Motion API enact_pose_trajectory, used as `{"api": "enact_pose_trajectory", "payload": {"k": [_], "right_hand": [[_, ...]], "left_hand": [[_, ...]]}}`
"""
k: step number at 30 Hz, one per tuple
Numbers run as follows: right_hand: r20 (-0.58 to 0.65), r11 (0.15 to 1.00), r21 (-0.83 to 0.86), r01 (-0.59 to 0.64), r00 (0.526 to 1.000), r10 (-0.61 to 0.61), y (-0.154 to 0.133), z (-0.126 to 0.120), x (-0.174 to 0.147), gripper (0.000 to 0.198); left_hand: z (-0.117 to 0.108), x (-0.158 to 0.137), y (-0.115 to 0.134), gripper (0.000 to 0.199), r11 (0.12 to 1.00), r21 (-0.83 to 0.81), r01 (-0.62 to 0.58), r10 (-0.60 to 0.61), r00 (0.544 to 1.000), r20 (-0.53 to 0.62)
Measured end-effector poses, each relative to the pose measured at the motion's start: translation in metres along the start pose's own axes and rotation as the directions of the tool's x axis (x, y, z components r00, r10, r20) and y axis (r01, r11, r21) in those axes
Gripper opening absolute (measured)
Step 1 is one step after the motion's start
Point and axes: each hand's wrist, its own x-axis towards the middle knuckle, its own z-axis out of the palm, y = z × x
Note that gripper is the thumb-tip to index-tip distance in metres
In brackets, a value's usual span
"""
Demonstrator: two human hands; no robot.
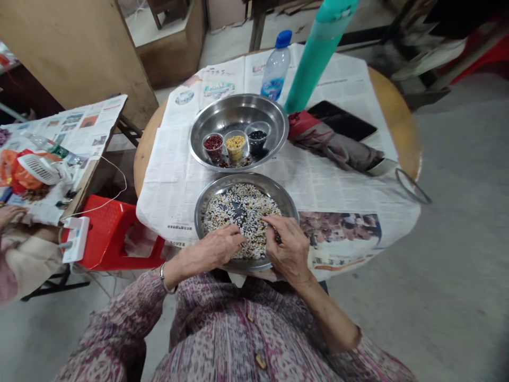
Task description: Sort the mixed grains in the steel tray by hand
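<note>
A shallow steel tray (292, 202) near me holds mixed white grains (254, 228) with yellow, black and dark red bits among them. Over the tray's left front part is my left hand (217, 245), its fingers curled and pinched together at the grains; their tips hide whatever they hold. My right hand (291, 248) is at the right side, fingers bent in, with dark beans (277, 236) showing in its hollow. Just beyond stands a larger steel basin (238, 109) with small clear cups of red beans (213, 143), yellow grains (235, 143) and black beans (257, 137).
Newspaper (167, 175) covers the round table. Behind the basin stand a water bottle (275, 69) and a tall teal bottle (318, 53). A folded umbrella (338, 143) and a dark flat object (344, 121) lie right. Left are a red stool (105, 228), a power strip (76, 239) and another person's hand (11, 213).
</note>
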Motion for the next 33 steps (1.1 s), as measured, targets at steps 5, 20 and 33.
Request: {"api": "enact_pose_trajectory", "payload": {"k": [5, 20, 33], "right_hand": [[-0.005, 1.0, -0.003, -0.004, 1.0, 0.004, 0.0, 0.0, 0.0, 0.029], [0.002, 1.0, -0.002, -0.01, 1.0, 0.01, 0.0, 0.0, 0.0, 0.03], [-0.008, 1.0, -0.002, -0.002, 1.0, 0.002, -0.002, -0.001, 0.001, 0.029]], "left_hand": [[-0.001, -0.007, 0.012, 0.035, 1.0, 0.007, 0.003, -0.003, 0.996, 0.093], [0.014, 0.029, -0.015, 0.06, 0.946, 0.136, 0.295, -0.251, 0.93, -0.269], [-0.003, 0.061, -0.044, 0.028, 0.954, 0.194, 0.227, -0.181, 0.957, -0.228]]}}
